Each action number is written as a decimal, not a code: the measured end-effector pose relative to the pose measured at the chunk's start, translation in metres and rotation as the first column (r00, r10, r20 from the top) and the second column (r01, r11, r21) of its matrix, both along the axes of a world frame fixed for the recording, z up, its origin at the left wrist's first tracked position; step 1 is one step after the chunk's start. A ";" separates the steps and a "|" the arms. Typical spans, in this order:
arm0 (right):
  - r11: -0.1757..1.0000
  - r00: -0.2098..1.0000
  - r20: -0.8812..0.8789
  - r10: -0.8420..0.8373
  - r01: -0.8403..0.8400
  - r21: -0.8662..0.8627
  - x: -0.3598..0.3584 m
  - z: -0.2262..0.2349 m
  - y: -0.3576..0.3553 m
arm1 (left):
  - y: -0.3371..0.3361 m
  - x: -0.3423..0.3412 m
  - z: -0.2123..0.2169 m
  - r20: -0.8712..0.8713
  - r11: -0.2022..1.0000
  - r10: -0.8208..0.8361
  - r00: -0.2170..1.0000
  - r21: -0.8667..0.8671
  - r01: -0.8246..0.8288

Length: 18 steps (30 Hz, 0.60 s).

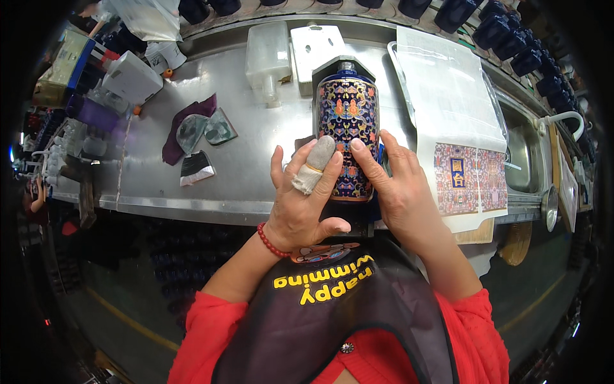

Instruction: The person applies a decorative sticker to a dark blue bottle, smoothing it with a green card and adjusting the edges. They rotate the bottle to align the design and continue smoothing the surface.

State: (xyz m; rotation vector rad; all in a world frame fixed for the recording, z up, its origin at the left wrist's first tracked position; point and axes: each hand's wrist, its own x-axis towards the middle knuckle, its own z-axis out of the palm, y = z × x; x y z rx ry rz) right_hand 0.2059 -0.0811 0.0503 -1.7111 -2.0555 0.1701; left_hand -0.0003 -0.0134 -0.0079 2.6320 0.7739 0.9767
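Observation:
A dark blue bottle point(348, 115) with a colourful floral pattern lies on its back in a dark cradle, its neck pointing away from me. My left hand point(299, 198) rests on the bottle's lower left part, fingers stretched and spread, thumb apart. One of its fingers wears a grey cloth finger cover point(316, 163) bound with a rubber band. From the other side, my right hand point(400, 189) lays its extended index finger on the pattern, the other fingers along the bottle's right edge. The bottle's underside is hidden.
On the metal worktop point(243, 160) lie several cloth pieces point(192, 131) at left. A clear plastic container point(267, 57) and a white box point(316, 48) stand behind. Patterned sheets point(470, 176) lie at right, beside a sink point(524, 157). Blue bottles point(511, 45) line the back.

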 end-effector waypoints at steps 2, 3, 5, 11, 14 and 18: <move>1.000 1.000 0.002 -0.003 0.003 -0.011 0.000 0.000 0.000 | -0.004 -0.003 -0.002 0.002 1.000 -0.011 1.000 0.009 0.011; 1.000 1.000 -0.001 -0.001 0.001 -0.010 0.000 0.000 0.000 | -0.006 -0.004 -0.003 0.003 1.000 -0.019 1.000 0.014 0.019; 0.999 1.000 0.019 0.010 -0.011 0.031 0.001 -0.002 0.001 | -0.009 -0.005 -0.004 -0.006 0.999 -0.020 1.000 0.031 0.020; 0.995 0.998 0.055 0.014 -0.019 0.097 0.003 -0.007 0.002 | -0.014 -0.005 -0.007 -0.023 0.997 -0.010 1.000 0.071 0.011; 0.996 0.998 0.055 0.010 -0.015 0.090 0.003 -0.007 0.001 | -0.017 -0.006 -0.009 0.005 0.998 -0.020 1.000 0.053 0.019; 0.996 0.999 0.047 0.008 -0.012 0.083 0.003 -0.008 0.001 | -0.025 -0.009 -0.012 0.041 0.999 -0.028 0.999 0.034 0.027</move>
